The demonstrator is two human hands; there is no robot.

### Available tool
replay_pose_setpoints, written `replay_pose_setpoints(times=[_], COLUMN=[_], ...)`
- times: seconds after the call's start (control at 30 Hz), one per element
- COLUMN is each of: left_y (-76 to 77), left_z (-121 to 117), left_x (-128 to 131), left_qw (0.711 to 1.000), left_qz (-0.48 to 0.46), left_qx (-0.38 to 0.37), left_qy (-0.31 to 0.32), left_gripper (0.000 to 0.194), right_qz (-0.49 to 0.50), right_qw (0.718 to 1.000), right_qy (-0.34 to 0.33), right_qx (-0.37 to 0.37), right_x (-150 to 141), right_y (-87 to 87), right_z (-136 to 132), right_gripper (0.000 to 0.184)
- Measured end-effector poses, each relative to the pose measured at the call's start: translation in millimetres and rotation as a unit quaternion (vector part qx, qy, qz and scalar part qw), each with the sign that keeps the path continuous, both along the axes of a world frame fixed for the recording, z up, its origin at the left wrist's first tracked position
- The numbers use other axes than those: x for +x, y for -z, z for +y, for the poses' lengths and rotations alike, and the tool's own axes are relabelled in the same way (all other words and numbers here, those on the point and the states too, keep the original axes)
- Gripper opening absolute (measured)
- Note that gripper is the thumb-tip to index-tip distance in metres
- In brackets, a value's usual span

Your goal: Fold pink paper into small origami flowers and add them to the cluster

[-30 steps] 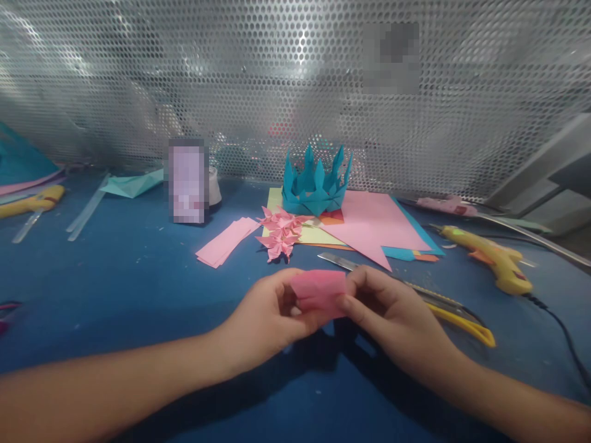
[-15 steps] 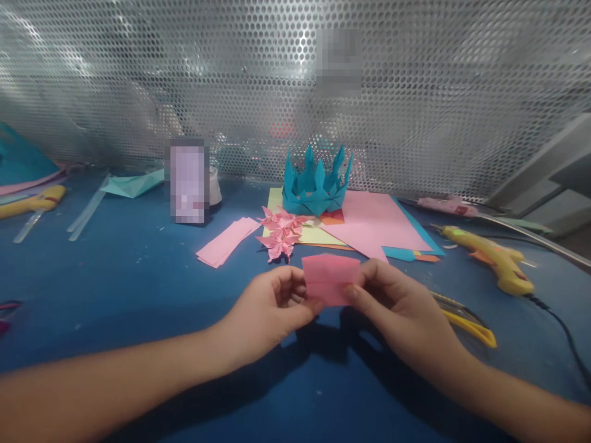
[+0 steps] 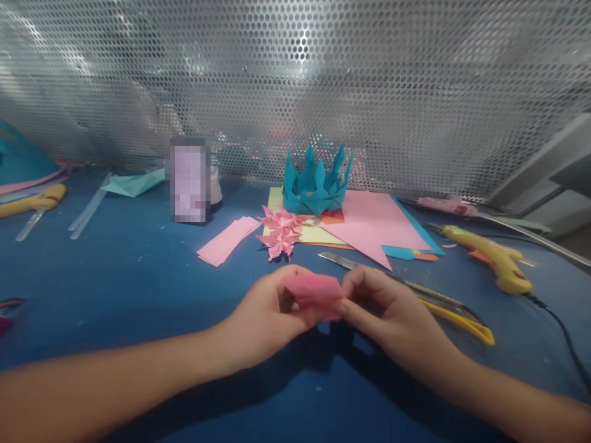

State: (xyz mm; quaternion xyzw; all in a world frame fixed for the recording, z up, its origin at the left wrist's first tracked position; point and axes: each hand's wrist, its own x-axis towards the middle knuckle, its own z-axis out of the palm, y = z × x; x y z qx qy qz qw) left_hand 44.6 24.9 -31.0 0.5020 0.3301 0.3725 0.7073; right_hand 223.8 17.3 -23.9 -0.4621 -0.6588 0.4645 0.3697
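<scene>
Above the blue table, a small pink piece of paper [image 3: 316, 290] is held between both hands, bent along its width. My left hand [image 3: 268, 311] grips its left side, some of those fingers hidden behind the sheet. The thumb and forefinger of my right hand [image 3: 388, 307] pinch its right edge. Just beyond my hands lie pink folded paper flowers [image 3: 281, 234] and a stack of pink paper strips [image 3: 226, 241]. A box cutter [image 3: 443, 304] with a yellow handle and bared blade lies partly hidden behind my right hand.
A teal paper crown [image 3: 316, 187] stands on coloured sheets [image 3: 378, 221] at the back. On the right lies a yellow glue gun [image 3: 494, 258] with its cord. A blurred-out phone-like screen [image 3: 188, 181] stands left of centre, and another yellow glue gun [image 3: 41, 200] lies far left. Perforated metal [image 3: 258, 80] rises behind.
The pink paper was raised and tilted flatter toward me half a second ago. Now it is lower, further left and bent again, and the cutter's blade shows once more.
</scene>
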Motion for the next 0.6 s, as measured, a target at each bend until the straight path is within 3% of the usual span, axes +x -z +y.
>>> replay_pose_setpoints(times=[0.1, 0.43, 0.6], left_y=[2.4, 3.3, 0.4], left_z=[-0.8, 1.9, 0.0], left_x=[-0.8, -1.1, -0.7], left_qw=[1.0, 0.999, 0.999], left_qz=[-0.002, -0.021, 0.002], left_qx=[-0.01, -0.013, -0.023], left_qy=[0.0, -0.026, -0.038], left_gripper=[0.03, 0.036, 0.033], right_qz=[0.04, 0.071, 0.074], right_qw=[0.997, 0.996, 0.99], right_qy=[-0.055, -0.039, -0.095], right_qx=[-0.033, -0.022, -0.076], right_x=[-0.3, 4.8, 6.6], right_y=[4.8, 5.0, 7.5], right_z=[-3.2, -3.8, -3.9], right_gripper=[0.023, 0.024, 0.021])
